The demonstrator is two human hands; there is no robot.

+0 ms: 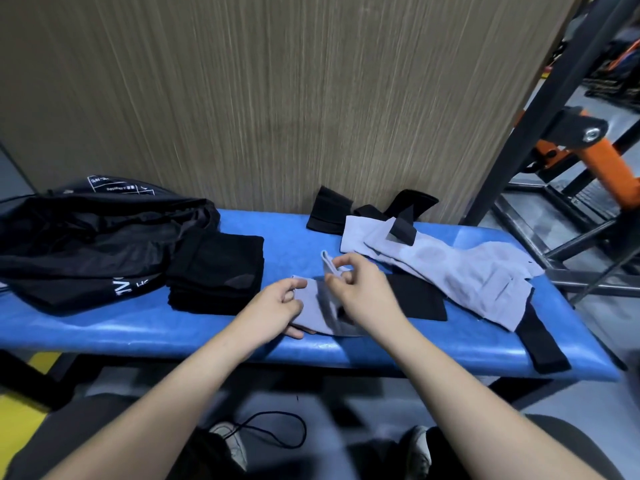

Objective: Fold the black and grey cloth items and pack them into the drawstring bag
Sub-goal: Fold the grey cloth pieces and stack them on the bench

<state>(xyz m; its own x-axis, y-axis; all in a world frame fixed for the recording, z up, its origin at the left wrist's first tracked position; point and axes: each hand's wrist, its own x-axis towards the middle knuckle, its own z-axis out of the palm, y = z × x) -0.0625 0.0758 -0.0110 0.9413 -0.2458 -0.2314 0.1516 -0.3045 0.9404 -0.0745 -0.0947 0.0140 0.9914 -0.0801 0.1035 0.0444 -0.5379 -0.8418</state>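
Grey cloth piece (311, 306) at bench (138, 327) centre front, held by both hands. Left hand (277, 306) pinches its left edge; right hand (360, 289) pinches raised upper corner. Folded black stack (218, 271) just left, touching open black drawstring bag (86, 244). Unfolded grey pieces (450, 268) and black pieces (332, 211) lie right, against wood-grain panel (277, 98).

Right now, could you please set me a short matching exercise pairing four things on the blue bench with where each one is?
Things:
1. drawstring bag
2. folded black stack
3. small grey cloth
4. black strip

Places:
A. hanging over the bench's front edge, right
B. far left
C. held in both hands
D. just right of the bag

Pairs: 1-B, 2-D, 3-C, 4-A
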